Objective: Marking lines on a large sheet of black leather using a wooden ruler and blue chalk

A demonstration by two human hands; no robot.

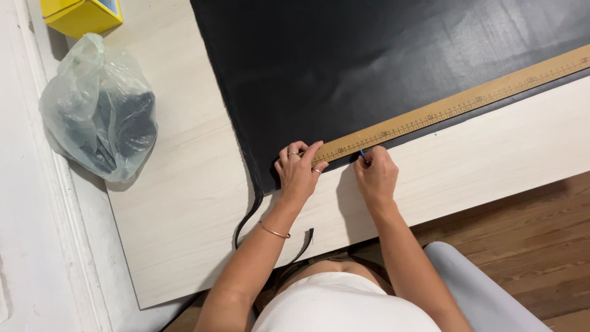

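1. Nearest me I see the white-topped torso, a grey chair seat (485, 289) on my right, and wood floor (528, 240) past the table's near edge.
2. My left hand (299, 172) lies flat, fingers spread and released, pressing the near end of the wooden ruler (455, 104) onto the black fabric (381, 55); rings show on two fingers and a thin bangle (274, 232) sits at the wrist.
3. My right hand (376, 175) is just beside it, fingers pinched on a small blue marking tool (362, 154) whose tip touches the fabric at the ruler's near edge.
4. The ruler runs diagonally from my left hand up to the right border of the view, close along the fabric's near edge, leaving a thin black margin below it.
5. A loose black strip (249, 212) trails from the fabric's corner over the table (184, 203) toward me.
6. Bare pale tabletop lies open to the left of the fabric and in front of both hands.
7. Far left, a clear plastic bag (98, 110) with dark contents sits near the table's left edge, well apart from the hands; beyond it is a yellow box (80, 15).
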